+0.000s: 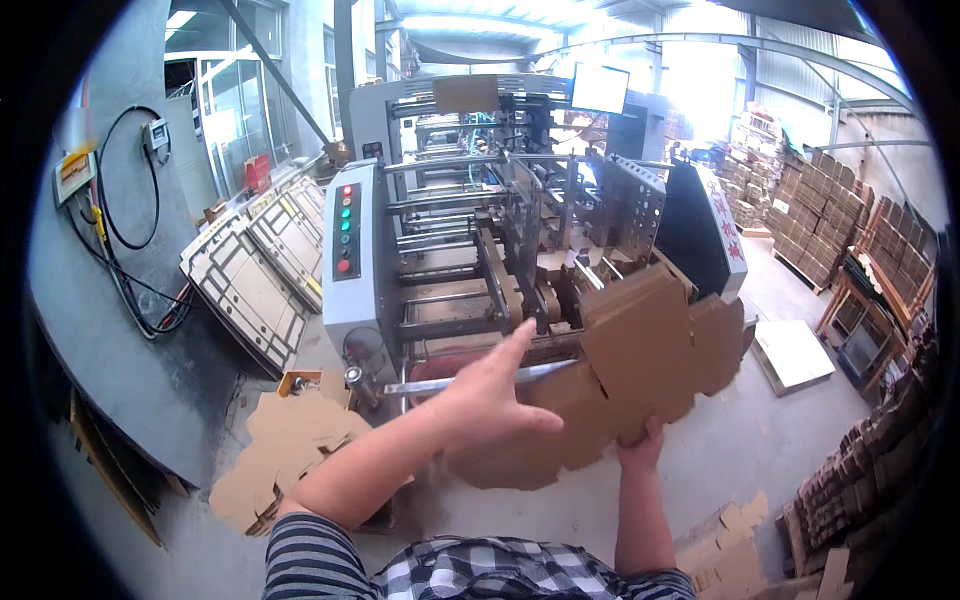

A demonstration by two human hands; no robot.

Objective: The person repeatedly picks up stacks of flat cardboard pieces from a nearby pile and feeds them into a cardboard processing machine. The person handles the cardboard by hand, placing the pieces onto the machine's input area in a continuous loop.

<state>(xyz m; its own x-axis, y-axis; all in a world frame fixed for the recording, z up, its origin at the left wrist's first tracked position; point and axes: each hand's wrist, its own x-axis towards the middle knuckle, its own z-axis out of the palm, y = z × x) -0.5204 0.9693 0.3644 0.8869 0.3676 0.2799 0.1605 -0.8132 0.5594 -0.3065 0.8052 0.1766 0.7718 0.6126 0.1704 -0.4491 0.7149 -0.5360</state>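
- Bundle of brown die-cut cardboard blanks (636,345): lying tilted between the person and the near end of the grey machine (352,290), its far part overlapping the machine's near right side in view; whether it is resting there, I cannot tell.
- Risk, my judgement: the upper sheets could be sliding off or fanning out if the right hand alone is carrying the weight at the near edge. A notched flap could also be snagging on the machine's near metal bar (440,384) and bending, if the bundle is going in low.
- Relative to the fingers: the bundle is sitting above and beyond the right fingers, and to the right of the left thumb.
- Right hand (641,445): grasping the bundle's near edge; some fingers are hiding behind the board, so their exact grip is not showing.
- Left hand (490,395): spreading, fingers pointing far, thumb pointing right, apparently gripping nothing. Contact with the blanks: cannot tell.
- Left, near: more flat blanks (290,440) are lying low beside the machine.
- Right, near: further cardboard pieces (730,550) are lying low.
- Right, farther: a white board (795,356) is lying on the floor (770,430); stacked brown bundles (815,210) are standing beyond.
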